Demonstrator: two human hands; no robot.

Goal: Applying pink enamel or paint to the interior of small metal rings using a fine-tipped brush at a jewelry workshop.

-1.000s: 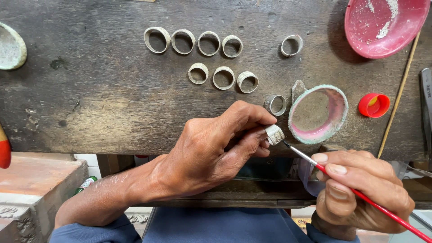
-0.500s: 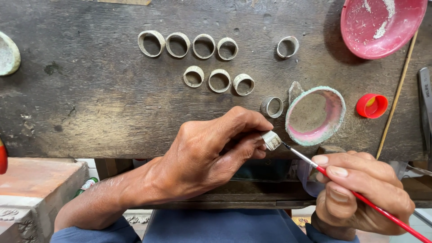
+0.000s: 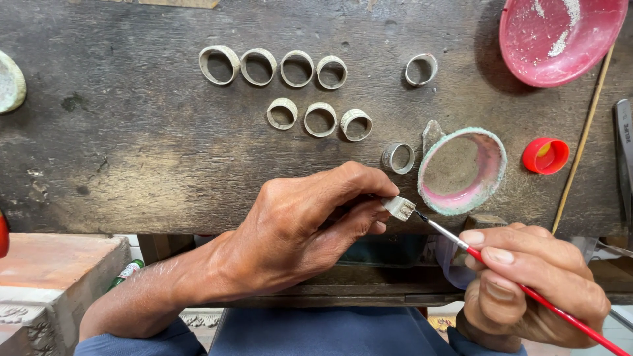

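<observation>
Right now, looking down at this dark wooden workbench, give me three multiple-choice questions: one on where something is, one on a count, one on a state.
1. Where is the small red plastic cap?
A. right of the pink-lined round dish
B. left of the rings
C. in the left hand

2. How many loose metal rings lie on the dark wooden workbench?
A. five
B. nine
C. twelve

3. What does the thin red-handled brush tip do?
A. lies on the bench
B. touches the ring held in the left hand
C. dips in the dish

Answers: A, the cap sits right of the dish; B, four, three and two singles; B, the right hand holds its tip on that ring.
</observation>
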